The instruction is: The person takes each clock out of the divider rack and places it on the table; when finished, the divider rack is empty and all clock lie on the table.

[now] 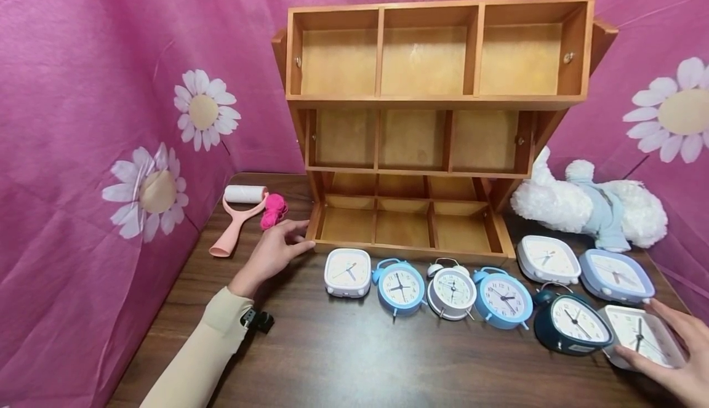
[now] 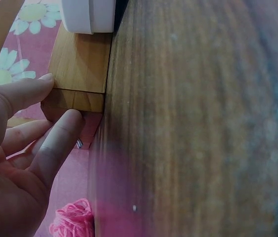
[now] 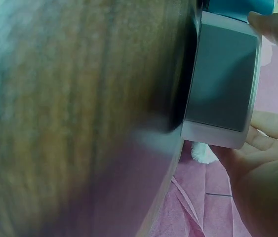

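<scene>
My left hand [image 1: 271, 251] touches the lower left corner of a wooden three-tier shelf [image 1: 415, 251]. In the left wrist view, its thumb and forefinger, fairly straight, lie against that corner [image 2: 74, 98]. At the far right, my right hand [image 1: 678, 352] holds a square white alarm clock [image 1: 639, 337] between thumb and fingers; the clock's grey underside [image 3: 222, 74] shows in the right wrist view. Left of that clock stands a dark green alarm clock [image 1: 576, 325]. Behind are a white clock [image 1: 548, 259] and a blue-rimmed clock [image 1: 616, 276].
Before the shelf stand a white square clock [image 1: 348, 272], a blue twin-bell clock [image 1: 400, 288], a white twin-bell clock [image 1: 452, 293] and another blue clock [image 1: 503, 299]. A lint roller [image 1: 238, 217] and pink yarn [image 1: 274, 211] lie left; a plush toy [image 1: 592, 205] lies right.
</scene>
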Demonstrator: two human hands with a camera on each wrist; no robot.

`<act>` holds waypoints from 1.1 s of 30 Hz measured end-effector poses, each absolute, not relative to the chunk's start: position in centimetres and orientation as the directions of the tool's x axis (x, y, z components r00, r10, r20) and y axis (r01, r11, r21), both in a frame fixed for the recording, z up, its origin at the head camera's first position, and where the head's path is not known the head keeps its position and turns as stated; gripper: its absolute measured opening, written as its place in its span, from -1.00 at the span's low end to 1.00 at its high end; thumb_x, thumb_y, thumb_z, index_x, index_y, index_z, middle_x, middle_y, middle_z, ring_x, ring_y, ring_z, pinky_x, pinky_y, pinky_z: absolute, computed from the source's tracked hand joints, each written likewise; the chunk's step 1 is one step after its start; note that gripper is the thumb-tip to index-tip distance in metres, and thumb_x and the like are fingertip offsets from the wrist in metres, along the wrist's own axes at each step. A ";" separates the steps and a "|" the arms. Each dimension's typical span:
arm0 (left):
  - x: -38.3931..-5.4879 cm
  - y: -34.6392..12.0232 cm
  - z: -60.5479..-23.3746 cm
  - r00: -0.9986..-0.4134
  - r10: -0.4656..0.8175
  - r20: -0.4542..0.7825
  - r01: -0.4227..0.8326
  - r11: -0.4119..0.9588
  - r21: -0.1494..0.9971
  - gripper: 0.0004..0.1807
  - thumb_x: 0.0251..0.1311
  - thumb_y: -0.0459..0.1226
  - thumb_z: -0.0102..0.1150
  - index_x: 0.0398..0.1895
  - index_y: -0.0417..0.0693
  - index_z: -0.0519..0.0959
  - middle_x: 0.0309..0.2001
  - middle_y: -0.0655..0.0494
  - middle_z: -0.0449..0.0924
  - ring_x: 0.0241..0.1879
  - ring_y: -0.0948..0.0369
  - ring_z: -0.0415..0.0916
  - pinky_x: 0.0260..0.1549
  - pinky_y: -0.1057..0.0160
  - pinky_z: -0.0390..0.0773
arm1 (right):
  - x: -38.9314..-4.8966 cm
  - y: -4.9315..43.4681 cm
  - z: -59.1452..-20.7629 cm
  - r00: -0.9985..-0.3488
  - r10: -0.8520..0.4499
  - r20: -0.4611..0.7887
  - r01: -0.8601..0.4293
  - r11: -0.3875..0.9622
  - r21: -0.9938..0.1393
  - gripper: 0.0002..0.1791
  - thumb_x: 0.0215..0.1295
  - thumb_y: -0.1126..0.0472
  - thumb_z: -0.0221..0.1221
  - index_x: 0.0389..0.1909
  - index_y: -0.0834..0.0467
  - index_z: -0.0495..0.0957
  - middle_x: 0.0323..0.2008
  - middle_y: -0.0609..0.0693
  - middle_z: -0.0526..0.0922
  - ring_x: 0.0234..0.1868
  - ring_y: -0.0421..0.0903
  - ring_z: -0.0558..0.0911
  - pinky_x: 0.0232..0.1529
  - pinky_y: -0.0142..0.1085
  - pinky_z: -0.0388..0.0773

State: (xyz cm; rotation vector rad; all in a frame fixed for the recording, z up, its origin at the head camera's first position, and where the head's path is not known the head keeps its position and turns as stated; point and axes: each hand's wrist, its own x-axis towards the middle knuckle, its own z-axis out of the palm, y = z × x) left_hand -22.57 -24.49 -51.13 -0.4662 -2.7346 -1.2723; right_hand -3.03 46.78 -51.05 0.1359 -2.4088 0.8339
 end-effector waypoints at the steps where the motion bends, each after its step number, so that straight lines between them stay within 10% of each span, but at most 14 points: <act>1: -22.6 -24.5 -51.2 -0.950 0.237 0.206 0.310 0.608 0.731 -0.33 0.32 0.07 0.62 0.38 -0.07 0.73 -0.02 0.03 0.84 -0.17 0.25 0.83 -0.17 0.30 0.66 | -3.0 46.8 -51.0 -0.830 0.093 0.551 -0.264 0.804 -0.533 0.12 0.01 0.01 0.73 0.59 0.30 0.48 0.24 -0.92 0.29 0.31 -0.83 0.19 0.42 -0.78 -0.08; 25: -21.3 -23.3 -48.6 -0.954 0.235 0.189 0.295 0.601 0.742 -0.35 0.34 0.00 0.60 0.36 -0.17 0.73 -0.04 -0.05 0.83 -0.17 0.20 0.83 -0.17 0.27 0.65 | -2.9 47.1 -51.0 -0.845 0.108 0.524 -0.216 0.828 -0.518 0.15 -0.08 0.07 0.73 0.43 0.62 0.42 0.27 -0.96 0.18 0.35 -0.86 0.10 0.46 -0.74 -0.15; 29: -21.0 -23.1 -48.1 -0.953 0.240 0.183 0.293 0.593 0.750 -0.35 0.34 -0.02 0.59 0.37 -0.19 0.72 -0.03 -0.08 0.82 -0.15 0.17 0.84 -0.14 0.24 0.67 | -2.8 47.0 -50.7 -0.857 0.112 0.504 -0.179 0.851 -0.494 0.19 -0.03 0.00 0.72 0.47 0.61 0.39 0.65 0.05 0.51 0.38 -0.87 0.05 0.48 -0.73 -0.20; 31: -21.4 -23.4 -48.8 -0.950 0.243 0.194 0.304 0.592 0.746 -0.35 0.35 -0.01 0.59 0.38 -0.17 0.72 -0.03 -0.06 0.82 -0.17 0.19 0.83 -0.17 0.26 0.65 | -2.7 47.0 -50.6 -0.865 0.117 0.488 -0.152 0.865 -0.478 0.21 0.01 -0.04 0.71 0.50 0.60 0.37 0.42 0.65 0.50 0.38 -0.87 0.00 0.49 -0.72 -0.23; 33: -21.9 -23.7 -49.7 -0.949 0.239 0.205 0.311 0.595 0.741 -0.35 0.35 0.01 0.59 0.37 -0.16 0.73 -0.04 -0.05 0.82 -0.19 0.20 0.83 -0.19 0.28 0.64 | -2.7 47.1 -50.5 -0.872 0.122 0.474 -0.129 0.877 -0.463 0.23 0.01 -0.07 0.71 0.52 0.58 0.35 0.25 0.82 0.45 0.39 -0.87 -0.04 0.51 -0.70 -0.26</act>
